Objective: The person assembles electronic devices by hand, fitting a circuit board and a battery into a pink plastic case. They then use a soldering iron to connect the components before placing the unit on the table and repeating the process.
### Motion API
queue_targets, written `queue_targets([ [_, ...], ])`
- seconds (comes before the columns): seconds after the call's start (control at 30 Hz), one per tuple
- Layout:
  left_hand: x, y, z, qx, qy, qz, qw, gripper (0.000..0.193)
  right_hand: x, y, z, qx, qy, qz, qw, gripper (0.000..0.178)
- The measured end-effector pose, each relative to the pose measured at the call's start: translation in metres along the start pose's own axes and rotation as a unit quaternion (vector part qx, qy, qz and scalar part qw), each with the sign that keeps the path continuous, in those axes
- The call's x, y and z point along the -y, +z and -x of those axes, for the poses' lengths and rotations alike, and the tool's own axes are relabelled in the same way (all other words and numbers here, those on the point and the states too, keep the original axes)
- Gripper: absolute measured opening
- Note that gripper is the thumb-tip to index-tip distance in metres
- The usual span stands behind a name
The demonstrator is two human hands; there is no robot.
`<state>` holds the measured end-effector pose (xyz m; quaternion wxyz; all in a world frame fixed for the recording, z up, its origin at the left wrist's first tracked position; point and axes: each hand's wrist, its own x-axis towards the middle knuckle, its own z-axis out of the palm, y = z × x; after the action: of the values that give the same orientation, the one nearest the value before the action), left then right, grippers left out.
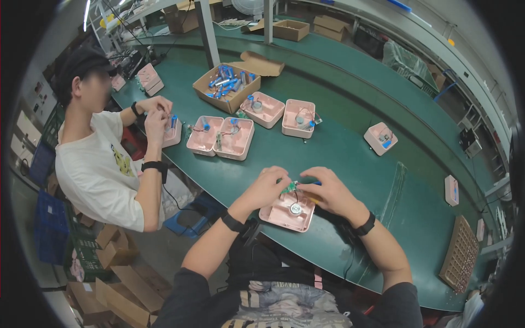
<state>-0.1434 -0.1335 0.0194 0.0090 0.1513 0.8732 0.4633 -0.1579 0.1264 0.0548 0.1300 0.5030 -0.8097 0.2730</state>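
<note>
In front of me at the table edge sits an open pink plastic housing [281,220] with a round silver part [295,209] inside and thin wires running up from it. At its far rim, my left hand [267,188] is closed, its fingertips pinching a small green circuit board [289,188]. My right hand [333,192] curls over the far right corner of the housing, thumb and fingers bent toward the board. A bit of blue and a bit of yellow show by its fingers; what they belong to is hidden.
Several pink housings [235,150] with blue cells and wires stand ahead on the green table [350,213]. Behind them is a cardboard box [219,102] of blue cylindrical cells. At left a co-worker [104,164] handles another housing. A brown compartment tray [459,254] lies far right.
</note>
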Motion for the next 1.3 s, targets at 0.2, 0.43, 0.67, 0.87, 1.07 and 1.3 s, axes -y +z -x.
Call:
queue_targets([
  [0.2, 0.001, -0.002, -0.002, 0.031, -0.016, 0.025, 0.999, 0.028, 0.001, 0.011, -0.01, 0.003, -0.015, -0.005, 1.0, 0.034],
  [0.43, -0.024, 0.002, 0.064, -0.132, 0.002, -0.046, 0.99, 0.052, 0.007, 0.007, -0.003, -0.041, 0.04, -0.019, 0.998, 0.032],
  [0.67, -0.008, 0.022, 0.078, -0.145, 0.043, -0.044, 0.987, 0.056, 0.02, 0.0, 0.007, -0.012, 0.089, -0.053, 0.995, 0.025],
  [0.87, -0.006, 0.025, 0.073, -0.111, 0.017, -0.019, 0.994, 0.046, 0.023, -0.01, 0.013, -0.009, 0.018, 0.087, 0.996, 0.023],
  [1.07, -0.011, 0.023, 0.069, -0.092, 0.02, -0.018, 0.995, 0.045, 0.02, -0.008, 0.009, -0.053, 0.004, 0.137, 0.989, 0.025],
  [1.3, -0.012, 0.024, 0.066, -0.089, 0.024, -0.025, 0.995, 0.044, 0.024, -0.008, -0.006, -0.026, 0.119, -0.047, 0.991, 0.025],
])
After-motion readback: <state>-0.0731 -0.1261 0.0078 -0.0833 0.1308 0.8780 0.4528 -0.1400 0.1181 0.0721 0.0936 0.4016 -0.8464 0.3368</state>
